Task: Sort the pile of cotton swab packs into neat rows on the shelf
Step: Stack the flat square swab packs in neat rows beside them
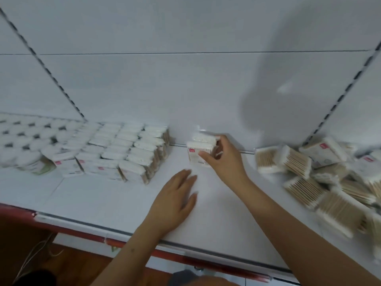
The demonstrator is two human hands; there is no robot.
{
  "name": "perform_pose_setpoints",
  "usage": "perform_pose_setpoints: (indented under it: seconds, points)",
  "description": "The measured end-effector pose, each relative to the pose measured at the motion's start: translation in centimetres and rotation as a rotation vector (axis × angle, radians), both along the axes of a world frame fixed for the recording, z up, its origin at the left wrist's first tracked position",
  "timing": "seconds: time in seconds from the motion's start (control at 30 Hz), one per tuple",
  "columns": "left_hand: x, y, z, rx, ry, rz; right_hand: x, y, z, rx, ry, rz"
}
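1. Several round white containers [22, 139] crowd the far left of the white shelf [92, 195], blurred and hard to make out.
2. Just to their right, cotton swab packs stand in neat rows [127, 149] running from the shelf's back panel [185, 89] toward the front, the nearest ones showing small red labels.
3. Near the middle, the person's left hand [175, 200] lies flat on the bare shelf, palm down, fingers straight and together, holding nothing.
4. Beyond it, close to the back panel and a little apart from the finished rows, the right hand [224, 159] curls its fingers and thumb round a small stack of swab packs [201, 150], apparently two, standing on the shelf.
5. At far right, well apart from the rows, an unsorted pile of swab packs [321, 178] lies tumbled at all angles, wooden sticks visible through the wrappers.
6. Along the front runs the shelf's red edge strip [165, 253].
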State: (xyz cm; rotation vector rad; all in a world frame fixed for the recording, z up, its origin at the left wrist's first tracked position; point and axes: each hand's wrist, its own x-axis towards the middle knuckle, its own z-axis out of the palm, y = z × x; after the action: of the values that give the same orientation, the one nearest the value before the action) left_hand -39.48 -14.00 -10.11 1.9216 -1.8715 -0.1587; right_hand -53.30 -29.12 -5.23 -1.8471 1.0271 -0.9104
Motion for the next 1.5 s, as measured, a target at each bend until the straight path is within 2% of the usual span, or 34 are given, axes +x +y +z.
perform_pose_setpoints:
  seconds: [0.13, 0.23, 0.43, 0.63, 0.7, 0.77, 0.9, 1.0, 1.07, 1.13, 1.23, 1.37, 1.43, 1.5]
  points:
    - [0.3, -0.4, -0.3, -0.020, 0.040, 0.001, 5.5, -1.2, -0.6, -0.062, 0.039, 0.012]
    - [0.6, -0.5, -0.7, -0.021, 0.047, -0.024, 8.0, -1.3, -1.5, -0.070, 0.066, -0.057]
    - [1.0, -0.7, -0.9, -0.017, 0.082, -0.053, 9.4, -0.3, -2.1, -0.028, 0.106, -0.138]
    - [1.0, -0.7, -0.7, -0.037, 0.095, -0.058, 10.0, -0.2, -1.6, -0.027, 0.235, -0.049]
    - [1.1, -0.6, -1.1, -0.028, 0.082, -0.046, 8.8, 0.1, -1.1, -0.055, 0.283, -0.014]
    - [1.2, -0.4, -1.5, -0.040, 0.071, -0.036, 6.1, 0.8, -0.2, -0.169, 0.307, -0.036]
    - [1.3, -0.5, -1.9, -0.069, 0.057, -0.025, -2.7, 1.6, 1.1, -0.501, 0.355, -0.324]
    - [1.1, -0.7, -2.1, -0.081, 0.052, -0.014, -9.2, 0.8, 0.0, -0.506, 0.527, -0.573]
    - [1.1, -0.7, -2.1, -0.075, 0.056, -0.005, -12.6, 0.0, -1.7, -0.438, 0.657, -0.560]
    - [1.1, -0.8, -2.0, -0.057, 0.070, -0.003, -14.7, -0.5, -2.6, -0.329, 0.701, -0.483]
    - [1.2, -0.8, -1.8, -0.035, 0.107, -0.017, -16.0, -0.2, -2.3, -0.284, 0.621, -0.485]
    - [-0.1, -1.2, 0.4, -0.052, 0.336, -0.033, -13.9, 3.5, 1.0, -0.302, 0.333, -0.650]
    - [-1.8, -1.6, 2.5, -0.021, 0.530, -0.094, -11.4, 6.2, 2.9, -0.201, 0.159, -0.625]
    - [-3.6, -2.1, 4.5, 0.139, 0.878, -0.140, -8.8, 8.6, 3.8, 0.002, -0.043, -0.451]
